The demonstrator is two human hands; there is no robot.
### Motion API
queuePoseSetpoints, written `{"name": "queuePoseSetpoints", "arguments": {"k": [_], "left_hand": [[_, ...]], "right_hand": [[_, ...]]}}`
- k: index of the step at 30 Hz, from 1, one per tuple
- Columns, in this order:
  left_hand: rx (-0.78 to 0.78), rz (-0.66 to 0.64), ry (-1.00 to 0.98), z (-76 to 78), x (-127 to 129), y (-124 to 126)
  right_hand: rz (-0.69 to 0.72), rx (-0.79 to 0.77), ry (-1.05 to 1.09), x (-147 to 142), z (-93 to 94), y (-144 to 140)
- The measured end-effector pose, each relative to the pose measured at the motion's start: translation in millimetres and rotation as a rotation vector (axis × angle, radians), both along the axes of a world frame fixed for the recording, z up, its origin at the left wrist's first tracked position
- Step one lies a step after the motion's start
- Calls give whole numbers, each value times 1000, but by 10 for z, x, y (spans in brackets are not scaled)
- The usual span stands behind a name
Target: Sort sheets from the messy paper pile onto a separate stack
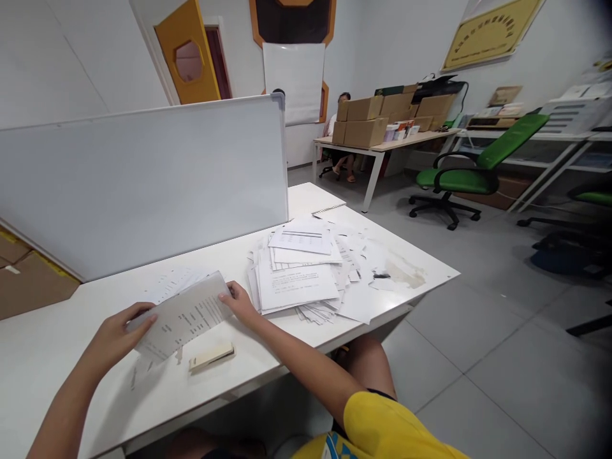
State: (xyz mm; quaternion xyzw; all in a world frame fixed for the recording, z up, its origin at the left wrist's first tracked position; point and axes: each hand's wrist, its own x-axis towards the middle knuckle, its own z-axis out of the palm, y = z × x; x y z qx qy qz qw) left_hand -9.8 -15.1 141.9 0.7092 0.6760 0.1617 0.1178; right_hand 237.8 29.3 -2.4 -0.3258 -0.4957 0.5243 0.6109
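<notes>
While the left hand [117, 331] and right hand [241, 305] pinch opposite ends of a printed white paper sheet [184, 315] above the white desk [57, 357], a cream stapler [211, 357] lies just below it, a loose paper pile [306, 268] to the right.

A stapler [211, 357] lies before the held sheets [184, 315], a paper pile [306, 271] to their right.

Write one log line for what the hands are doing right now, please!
left hand: holds sheet | right hand: holds sheet's other end | stapler: on table, apart | paper pile: right of hands
</notes>
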Motion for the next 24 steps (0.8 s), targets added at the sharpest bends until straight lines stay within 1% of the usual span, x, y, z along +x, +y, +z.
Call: {"name": "queuePoseSetpoints", "arguments": {"k": [6, 10, 14, 18, 21, 24], "left_hand": [[-21, -6, 28, 18, 25, -69], [-23, -20, 27, 13, 13, -107], [34, 27, -5, 3, -28, -110], [76, 109, -38, -5, -81, -148], [118, 187, -89, -76, -128, -233], [162, 245, -222, -267, -182, -314]], "right_hand": [[44, -16, -17, -11, -7, -54], [47, -28, -32, -27, -6, -63], [27, -7, -76, -32, -12, -31], [4, -6, -130, -22, -2, -14], [-2, -6, -118, -20, 10, -16], [0, -15, -110, -24, 19, -15]]}}
